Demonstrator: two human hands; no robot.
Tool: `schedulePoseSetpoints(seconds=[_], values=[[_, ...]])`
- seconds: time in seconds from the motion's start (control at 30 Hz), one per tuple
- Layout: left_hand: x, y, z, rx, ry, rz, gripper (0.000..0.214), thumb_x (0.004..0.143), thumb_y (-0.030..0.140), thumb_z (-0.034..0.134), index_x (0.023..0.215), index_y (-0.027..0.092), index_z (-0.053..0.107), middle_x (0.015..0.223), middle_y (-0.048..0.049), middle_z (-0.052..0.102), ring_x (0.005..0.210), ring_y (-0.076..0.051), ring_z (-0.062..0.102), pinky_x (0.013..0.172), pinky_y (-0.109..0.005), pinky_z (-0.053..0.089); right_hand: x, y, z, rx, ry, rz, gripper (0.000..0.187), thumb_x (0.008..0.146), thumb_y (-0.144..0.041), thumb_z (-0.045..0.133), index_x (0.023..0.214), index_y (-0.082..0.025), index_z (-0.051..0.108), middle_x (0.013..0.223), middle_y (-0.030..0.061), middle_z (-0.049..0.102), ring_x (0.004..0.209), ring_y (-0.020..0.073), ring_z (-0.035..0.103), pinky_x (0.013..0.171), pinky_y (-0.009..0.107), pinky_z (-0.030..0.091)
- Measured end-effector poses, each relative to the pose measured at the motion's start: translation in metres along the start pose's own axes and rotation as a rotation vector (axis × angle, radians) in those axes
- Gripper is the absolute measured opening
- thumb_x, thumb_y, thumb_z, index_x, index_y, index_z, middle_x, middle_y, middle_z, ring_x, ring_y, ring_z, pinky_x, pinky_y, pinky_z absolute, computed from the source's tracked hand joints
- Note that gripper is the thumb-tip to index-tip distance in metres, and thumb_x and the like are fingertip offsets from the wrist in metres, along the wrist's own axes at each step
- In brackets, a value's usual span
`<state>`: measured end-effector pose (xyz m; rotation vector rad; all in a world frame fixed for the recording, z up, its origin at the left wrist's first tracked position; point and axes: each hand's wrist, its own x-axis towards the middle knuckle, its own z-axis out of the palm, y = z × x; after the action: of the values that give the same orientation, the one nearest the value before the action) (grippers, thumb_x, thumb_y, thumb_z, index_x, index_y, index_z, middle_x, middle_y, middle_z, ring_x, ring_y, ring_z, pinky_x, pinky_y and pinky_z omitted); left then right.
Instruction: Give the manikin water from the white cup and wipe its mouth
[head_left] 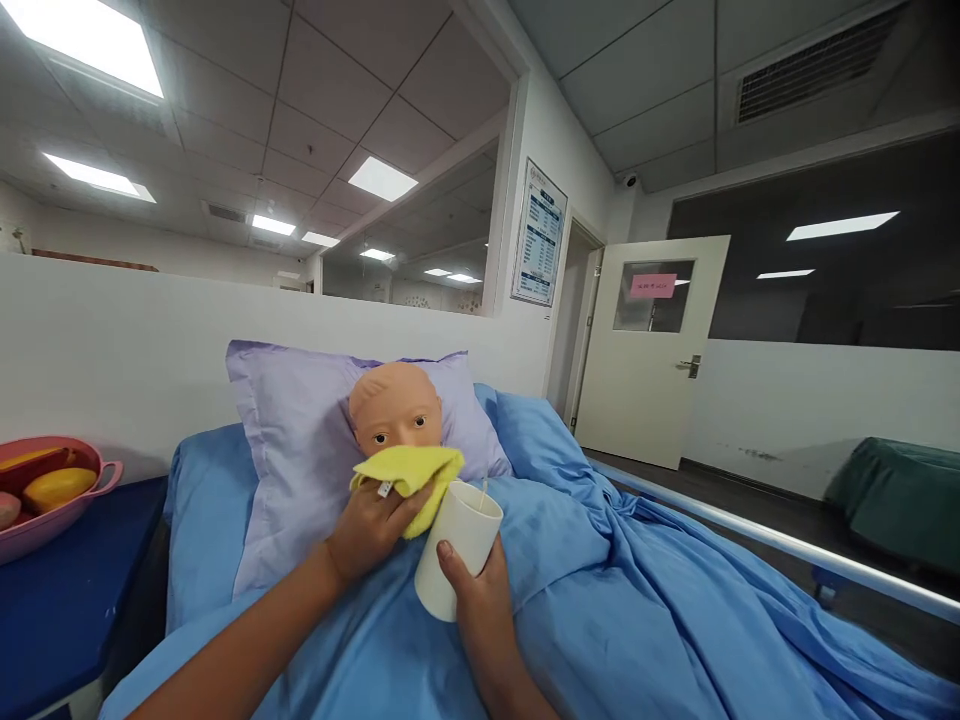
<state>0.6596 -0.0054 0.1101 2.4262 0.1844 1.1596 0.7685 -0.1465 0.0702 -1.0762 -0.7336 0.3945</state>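
A manikin [395, 406] lies in a bed with its head on a lilac pillow [300, 440], covered by a blue sheet [600, 590]. My left hand [371, 527] grips a yellow cloth [411, 475] and presses it over the manikin's mouth and chin. My right hand [480, 590] is wrapped round a white paper cup [459, 545], held upright just below the cloth, above the manikin's chest.
A pink bowl [45, 520] with yellow fruit sits on a blue bedside table [60, 610] at the left. A metal bed rail [787, 545] runs along the right side. Behind it are a white door [645, 400] and a green-covered bed [900, 500].
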Motion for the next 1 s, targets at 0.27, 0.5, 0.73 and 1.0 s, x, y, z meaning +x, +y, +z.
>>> schedulePoseSetpoints(seconds=[0.27, 0.5, 0.73, 1.0], values=[[0.014, 0.003, 0.01, 0.096, 0.035, 0.06, 0.035, 0.092, 0.024, 0.053, 0.124, 0.029, 0.066, 0.126, -0.0125, 0.067, 0.126, -0.033, 0.055, 0.116, -0.06, 0.028, 0.001, 0.003, 0.0, -0.015, -0.021, -0.005, 0.068, 0.069, -0.049, 0.077, 0.124, -0.02, 0.05, 0.105, 0.0067, 0.068, 0.091, 0.025, 0.064, 0.08, 0.038, 0.054], [-0.029, -0.013, 0.014, 0.194, 0.048, 0.108, 0.035, 0.092, 0.025, 0.053, 0.124, 0.031, 0.066, 0.125, -0.0136, 0.066, 0.121, -0.034, 0.059, 0.11, -0.059, 0.04, 0.003, 0.004, 0.0, -0.027, -0.03, 0.011, 0.069, 0.067, -0.049, 0.078, 0.122, -0.017, 0.052, 0.107, 0.0096, 0.069, 0.095, 0.029, 0.066, 0.082, 0.041, 0.055], [-0.003, 0.0, 0.01, 0.226, 0.034, 0.105, 0.043, 0.095, 0.024, 0.046, 0.135, 0.037, 0.055, 0.144, -0.0074, 0.052, 0.131, -0.034, 0.051, 0.114, -0.063, 0.027, 0.002, 0.005, 0.001, -0.008, -0.048, -0.019, 0.068, 0.069, -0.05, 0.076, 0.123, -0.017, 0.051, 0.102, 0.009, 0.07, 0.085, 0.0264, 0.066, 0.075, 0.04, 0.056], [-0.03, -0.028, 0.026, 0.275, 0.088, 0.116, 0.038, 0.091, 0.025, 0.055, 0.127, 0.036, 0.063, 0.131, -0.0069, 0.063, 0.127, -0.032, 0.055, 0.114, -0.054, 0.034, 0.002, 0.005, 0.0, -0.064, -0.058, 0.0, 0.067, 0.069, -0.049, 0.076, 0.121, -0.016, 0.052, 0.1, 0.009, 0.07, 0.089, 0.0284, 0.067, 0.078, 0.041, 0.056]])
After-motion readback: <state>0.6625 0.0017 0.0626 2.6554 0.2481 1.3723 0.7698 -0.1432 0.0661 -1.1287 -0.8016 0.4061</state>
